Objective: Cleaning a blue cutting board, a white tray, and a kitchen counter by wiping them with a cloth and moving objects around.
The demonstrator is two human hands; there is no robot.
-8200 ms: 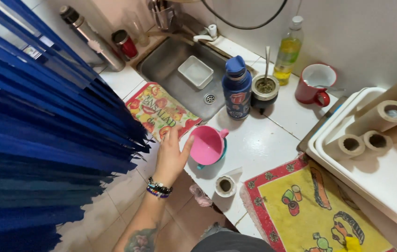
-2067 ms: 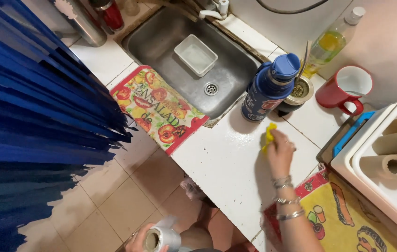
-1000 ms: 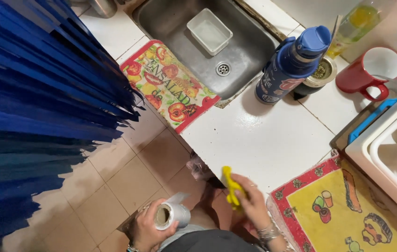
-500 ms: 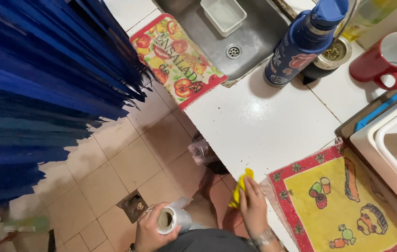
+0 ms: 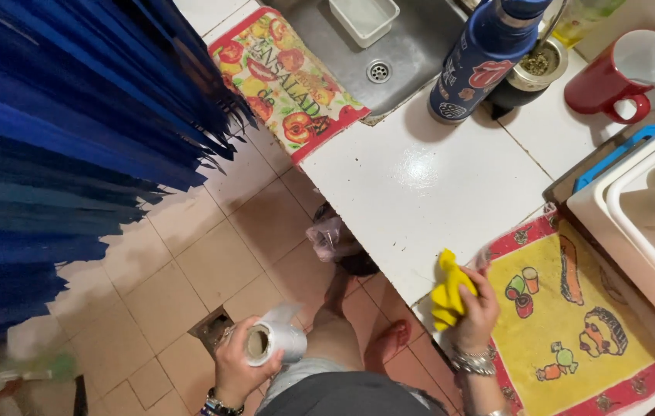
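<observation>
The yellow cloth [image 5: 448, 296] is crumpled into a loose wad at the near edge of the white bench [image 5: 420, 185], just left of the patterned yellow-and-red mat [image 5: 574, 323]. The silver roll [image 5: 273, 343] shows its hollow core (one loose end sticks up). Both forearms are cut off at the frame's bottom. The right hand [image 5: 476, 308] grips the cloth, fingers curled. The left hand [image 5: 239, 368] is closed around the roll, held over the tiled floor [image 5: 189, 262].

place: home kitchen | shown by: steel sink [image 5: 412, 54] set in white tiled counter [image 5: 428, 192] | red mug [image 5: 624, 73], blue bottle [image 5: 482, 65] far right | patterned cloths | tile floor [image 5: 212, 262] | blue strips left, probably a curtain
</observation>
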